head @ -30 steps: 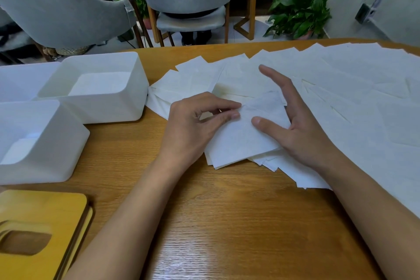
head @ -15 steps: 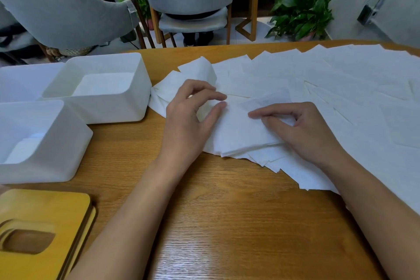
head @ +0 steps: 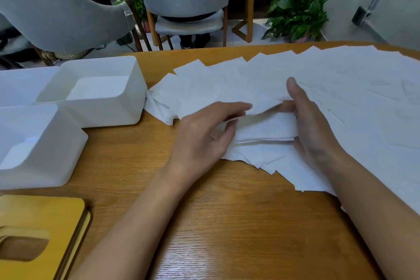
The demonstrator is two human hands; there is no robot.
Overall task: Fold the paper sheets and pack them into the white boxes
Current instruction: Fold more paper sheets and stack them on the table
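Grey padded chairs and a leafy potted plant stand behind the bench, whose glossy wood has a warm honey colour and a fine grain. From my remote seat I see thin, slightly crinkled white paper sheets fanned in overlapping layers over the right and far part of the bench, their square corners poking out along the near edge. At the left end of that spread lies the folded paper, a small soft rectangular wad of several layers, held between both hands. The left grip pinches its left end, fingers over the top and thumb beneath. The right grip cups the right end, thumb raised on top of a lifted flap and fingers tucked under it; the flap is blurred, so I cannot tell its exact edge. On the left stand two white boxes, smooth matt plastic with rounded corners: the far box just beside the sheets, the near box touching its front corner. Each shows something pale and flat at the bottom. Near my left forearm lies a yellow wooden lid with an oval slot.
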